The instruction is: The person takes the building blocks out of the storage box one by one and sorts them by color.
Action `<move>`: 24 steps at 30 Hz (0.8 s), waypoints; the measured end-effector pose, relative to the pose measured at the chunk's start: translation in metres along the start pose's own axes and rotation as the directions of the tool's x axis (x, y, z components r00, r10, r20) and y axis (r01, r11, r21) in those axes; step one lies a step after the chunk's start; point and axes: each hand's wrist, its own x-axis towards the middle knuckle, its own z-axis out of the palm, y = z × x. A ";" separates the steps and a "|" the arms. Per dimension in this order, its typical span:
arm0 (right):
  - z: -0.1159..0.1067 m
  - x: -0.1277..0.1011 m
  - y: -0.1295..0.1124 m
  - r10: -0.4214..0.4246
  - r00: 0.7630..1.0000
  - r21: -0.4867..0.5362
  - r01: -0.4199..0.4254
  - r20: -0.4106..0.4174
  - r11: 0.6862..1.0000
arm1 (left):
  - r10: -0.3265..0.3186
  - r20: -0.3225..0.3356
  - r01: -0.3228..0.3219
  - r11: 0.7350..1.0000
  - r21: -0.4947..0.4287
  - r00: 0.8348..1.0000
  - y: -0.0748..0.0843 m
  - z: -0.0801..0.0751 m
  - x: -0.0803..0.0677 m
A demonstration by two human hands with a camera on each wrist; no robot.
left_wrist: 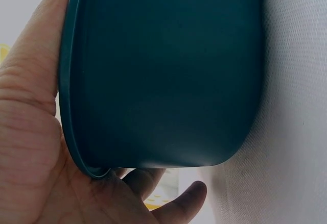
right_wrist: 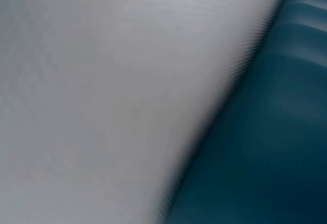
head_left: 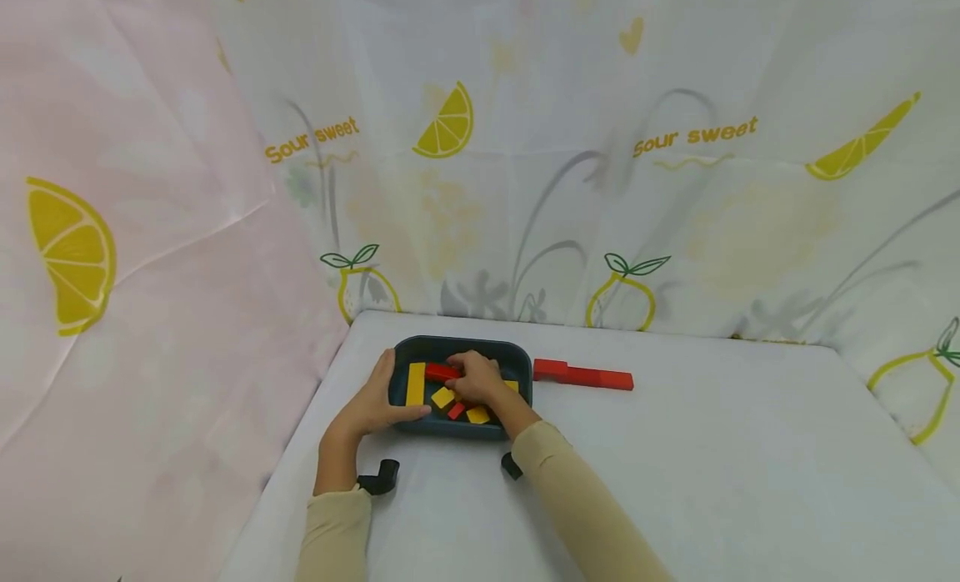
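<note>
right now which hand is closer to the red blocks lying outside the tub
Right. The right hand is inside the tub, nearer the red blocks beside it; the left hand grips the tub's far side.

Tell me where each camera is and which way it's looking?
Head: worn on the head, looking forward and down at the teal tray of blocks; both forearms, the left hand and the right hand show.
Left wrist: at the left hand, looking at the tray's outer wall; palm and fingers grip its rim.
Right wrist: looking at the white table cover and the tray's side, blurred; no hand shows.
Shared: all three views show the tray.
</note>
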 end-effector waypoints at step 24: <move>0.000 -0.003 0.002 -0.095 0.994 0.158 0.102 -0.054 0.982 | 0.008 -0.010 -0.008 1.000 0.003 1.000 0.001 0.001 0.001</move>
